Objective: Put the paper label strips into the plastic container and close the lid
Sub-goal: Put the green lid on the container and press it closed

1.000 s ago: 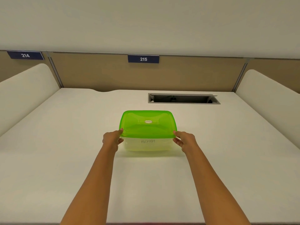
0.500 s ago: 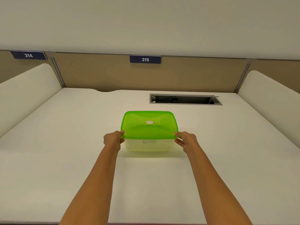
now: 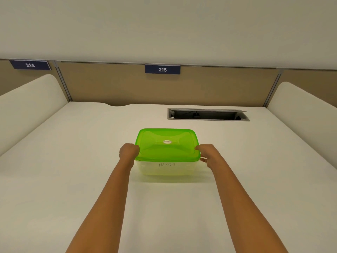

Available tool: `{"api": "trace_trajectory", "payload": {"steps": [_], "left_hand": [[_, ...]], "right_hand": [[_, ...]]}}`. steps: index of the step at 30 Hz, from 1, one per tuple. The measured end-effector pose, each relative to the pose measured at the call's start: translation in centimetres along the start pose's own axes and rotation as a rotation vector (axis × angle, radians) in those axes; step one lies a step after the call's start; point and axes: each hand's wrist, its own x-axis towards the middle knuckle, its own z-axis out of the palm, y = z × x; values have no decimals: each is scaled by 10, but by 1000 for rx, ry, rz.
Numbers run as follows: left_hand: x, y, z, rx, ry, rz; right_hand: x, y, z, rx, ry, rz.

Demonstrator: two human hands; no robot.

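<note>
On the white desk (image 3: 73,179), about midway across and a little towards the back, sat the clear rectangular plastic container (image 3: 166,168) with its bright green translucent lid (image 3: 166,145) resting flat on top. Some dark handwriting showed on the near wall, too faint for me to read. The person's left hand (image 3: 129,152) was curled against the lid's left edge, fingers closed on the rim. The right hand (image 3: 207,154) gripped the right edge likewise, thumb on top and fingertips tucked under the lip. Both bare forearms stretched straight out from the near edge. I could not make out any paper strips through the cloudy walls. Behind the box, to the right, a long grey cable slot (image 3: 207,115) lay open in the desktop. A blue plate marked 215 (image 3: 162,69) hung on the tan partition (image 3: 109,84) beyond.
</note>
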Motion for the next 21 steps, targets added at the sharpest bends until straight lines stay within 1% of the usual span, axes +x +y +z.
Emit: {"api": "trace_trajectory", "payload": {"steps": [4,12,21], "left_hand": [[15,19,5,68,21,14],[45,40,21,9,22,9],[71,38,29,-229,-11,-127]], "right_hand": [[20,-12,8,-53,51,-25],[59,-29,19,-112,130,-27],[87,-26,25,-56,235,45]]}}
